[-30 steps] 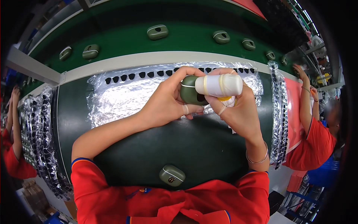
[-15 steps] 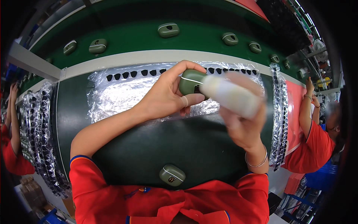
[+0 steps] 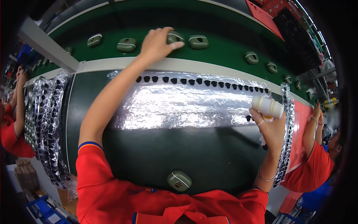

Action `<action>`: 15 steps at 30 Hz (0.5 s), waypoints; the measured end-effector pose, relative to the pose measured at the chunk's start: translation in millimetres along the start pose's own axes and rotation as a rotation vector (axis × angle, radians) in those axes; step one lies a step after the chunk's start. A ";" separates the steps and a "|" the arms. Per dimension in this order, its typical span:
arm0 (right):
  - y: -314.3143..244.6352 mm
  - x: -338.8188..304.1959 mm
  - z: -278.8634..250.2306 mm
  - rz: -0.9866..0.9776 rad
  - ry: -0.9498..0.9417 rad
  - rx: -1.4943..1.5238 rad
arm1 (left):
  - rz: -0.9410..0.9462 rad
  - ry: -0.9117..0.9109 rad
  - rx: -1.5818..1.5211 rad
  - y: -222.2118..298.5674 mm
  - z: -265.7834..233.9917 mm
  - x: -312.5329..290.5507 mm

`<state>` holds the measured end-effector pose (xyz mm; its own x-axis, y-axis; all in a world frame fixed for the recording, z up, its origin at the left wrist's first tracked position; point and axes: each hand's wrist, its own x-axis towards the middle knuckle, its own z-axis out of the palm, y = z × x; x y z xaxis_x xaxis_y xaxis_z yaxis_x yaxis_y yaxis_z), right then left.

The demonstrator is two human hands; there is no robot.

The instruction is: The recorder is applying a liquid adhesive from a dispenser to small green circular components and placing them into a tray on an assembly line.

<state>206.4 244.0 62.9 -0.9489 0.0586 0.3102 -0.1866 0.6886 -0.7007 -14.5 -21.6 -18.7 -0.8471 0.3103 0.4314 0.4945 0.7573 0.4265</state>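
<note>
1. The person's left hand (image 3: 156,44) is part-closed, thumb and fingers around a rounded olive-green case (image 3: 174,37) with a white band, over the green belt (image 3: 225,50).
2. A similar banded case (image 3: 198,42) sits just right of it.
3. The right hand (image 3: 273,130) is curled round a tipped white bottle (image 3: 267,106), above the right end of a clear plastic sheet (image 3: 186,108).
4. Small black pieces (image 3: 199,81) line the sheet's far edge.
5. Another olive-green case (image 3: 179,180) lies on the dark green worktable (image 3: 167,149), near the person's torso.
</note>
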 end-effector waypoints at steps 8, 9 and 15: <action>36.2 -6.9 -26.2 0.277 -0.107 -0.313 | 0.042 -0.424 0.160 -61.4 -53.3 0.8; 36.8 -3.5 -22.8 0.264 -0.157 -0.317 | -0.102 -0.531 -0.003 -54.7 -68.9 -1.9; 68.0 2.0 -8.1 0.178 -0.356 -0.311 | -0.050 -0.253 0.015 -55.2 -61.8 -8.7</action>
<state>193.9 296.8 21.1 -0.9972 -0.0181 -0.0732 0.0195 0.8761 -0.4818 -22.4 -101.6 3.2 -0.8930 0.4047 0.1969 0.4497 0.7831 0.4296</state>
